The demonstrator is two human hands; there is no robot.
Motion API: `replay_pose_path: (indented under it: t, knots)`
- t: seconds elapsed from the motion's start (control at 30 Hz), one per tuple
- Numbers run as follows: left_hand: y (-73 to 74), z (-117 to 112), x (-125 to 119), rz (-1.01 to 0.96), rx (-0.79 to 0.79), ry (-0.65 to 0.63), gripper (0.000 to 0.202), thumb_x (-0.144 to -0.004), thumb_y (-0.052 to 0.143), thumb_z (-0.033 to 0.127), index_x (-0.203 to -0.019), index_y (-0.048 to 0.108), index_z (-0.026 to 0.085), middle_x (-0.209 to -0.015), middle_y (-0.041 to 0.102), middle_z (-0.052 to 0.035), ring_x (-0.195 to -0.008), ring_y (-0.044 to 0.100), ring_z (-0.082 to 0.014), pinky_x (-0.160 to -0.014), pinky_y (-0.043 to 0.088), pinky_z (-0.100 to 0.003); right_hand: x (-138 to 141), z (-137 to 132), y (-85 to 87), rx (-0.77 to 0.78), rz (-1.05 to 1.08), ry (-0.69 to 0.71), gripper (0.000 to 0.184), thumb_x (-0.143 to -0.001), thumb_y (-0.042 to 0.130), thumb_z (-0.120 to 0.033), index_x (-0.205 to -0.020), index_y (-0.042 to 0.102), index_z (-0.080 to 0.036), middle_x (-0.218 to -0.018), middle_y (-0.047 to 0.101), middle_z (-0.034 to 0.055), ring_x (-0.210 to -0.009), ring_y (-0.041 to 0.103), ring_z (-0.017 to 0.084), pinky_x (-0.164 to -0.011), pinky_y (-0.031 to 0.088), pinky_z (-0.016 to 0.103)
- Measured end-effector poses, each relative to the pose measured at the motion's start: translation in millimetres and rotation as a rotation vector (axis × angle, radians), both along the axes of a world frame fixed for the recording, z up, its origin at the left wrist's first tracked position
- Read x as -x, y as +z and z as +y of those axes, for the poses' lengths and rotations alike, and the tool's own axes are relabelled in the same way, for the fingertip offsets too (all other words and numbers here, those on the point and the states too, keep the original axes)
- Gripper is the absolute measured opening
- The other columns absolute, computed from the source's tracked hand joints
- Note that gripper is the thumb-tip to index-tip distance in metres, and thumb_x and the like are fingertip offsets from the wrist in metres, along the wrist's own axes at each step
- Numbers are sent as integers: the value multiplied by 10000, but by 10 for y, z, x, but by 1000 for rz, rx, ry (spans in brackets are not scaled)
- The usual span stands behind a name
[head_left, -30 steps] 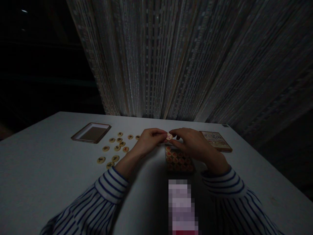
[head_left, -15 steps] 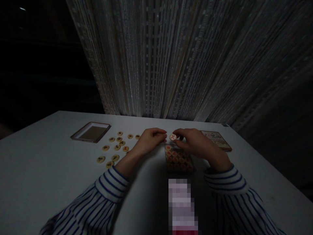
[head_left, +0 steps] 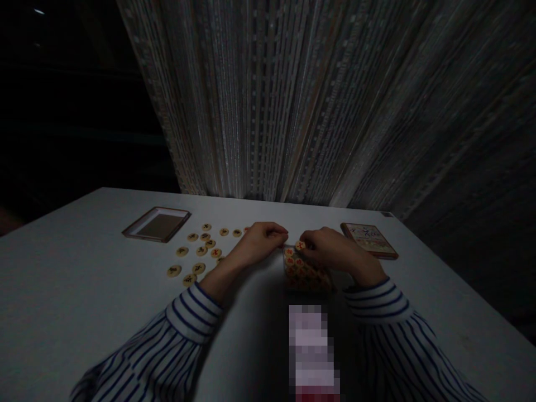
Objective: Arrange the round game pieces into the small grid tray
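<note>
Holds red-marked disc pinched in grip of right hand, at far edge of box. Poises left hand, narrow, apparently unloaded, left of box. Probably mid-placement; calls for levelling, then releasing.

Open: left near counter, up to loose pieces and left sleeve; also right side, nearer than patterned case. Far strip past both hands passable, curtain behind it. Left hand and forearm block straight route from loose pieces to filled box. Right hand, pinching red-marked piece, obstructs box's far right; narrow gap between hands. Open tray obstructs far left.
</note>
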State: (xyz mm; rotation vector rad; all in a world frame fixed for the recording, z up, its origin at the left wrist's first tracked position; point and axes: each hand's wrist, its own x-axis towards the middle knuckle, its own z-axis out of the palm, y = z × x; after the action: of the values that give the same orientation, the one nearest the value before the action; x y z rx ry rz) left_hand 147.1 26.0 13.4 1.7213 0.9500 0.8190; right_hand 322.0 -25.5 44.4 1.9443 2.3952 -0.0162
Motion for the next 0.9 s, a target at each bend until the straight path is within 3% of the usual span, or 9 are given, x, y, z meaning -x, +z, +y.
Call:
replay_pose_path:
  t: [0.5,0.9]
  knots:
    - [-25,19,14,68,-134,-88,194,-732,543,255,-780,674,121,-675,666,-38,-647,590,-140,-611,442,-235,14,38,-112,87,-125,-18,289,-820,432,-296,-941,642,-138,-891,673,144,-827,636,241,-621,415,288]
    - [-14,4,19,103,-146,-94,210,-726,531,269,-767,670,118,-667,660,-37,-632,578,-137,-580,427,-228,13,68,-176,90,-171,-28,300,-812,413,-275,-965,625,-127,-904,669,160,-834,637,255,-618,427,301]
